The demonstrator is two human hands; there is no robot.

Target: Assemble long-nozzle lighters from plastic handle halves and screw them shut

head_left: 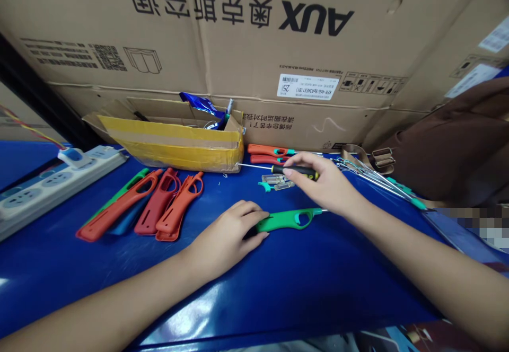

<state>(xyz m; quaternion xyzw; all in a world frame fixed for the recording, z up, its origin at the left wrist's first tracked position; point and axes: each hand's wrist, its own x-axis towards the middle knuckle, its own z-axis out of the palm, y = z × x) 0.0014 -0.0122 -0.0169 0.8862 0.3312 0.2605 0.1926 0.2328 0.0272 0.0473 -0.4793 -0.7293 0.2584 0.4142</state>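
Left hand [228, 230] is palm down on the blue bench top [246, 293], fingers curled over the near end of a green long-nose lighter body [288, 219], which lies flat under it. Right hand [328, 182] is raised off the bench, wrist angled in, in a narrow pinch on a black-and-yellow screwdriver [296, 170]. Shaft runs roughly level, pointing left, tip near the yellow-taped cardboard box [170, 145]. I see red and orange lighter shells [156, 209] left of both hands, and a power strip [59, 185] further left.
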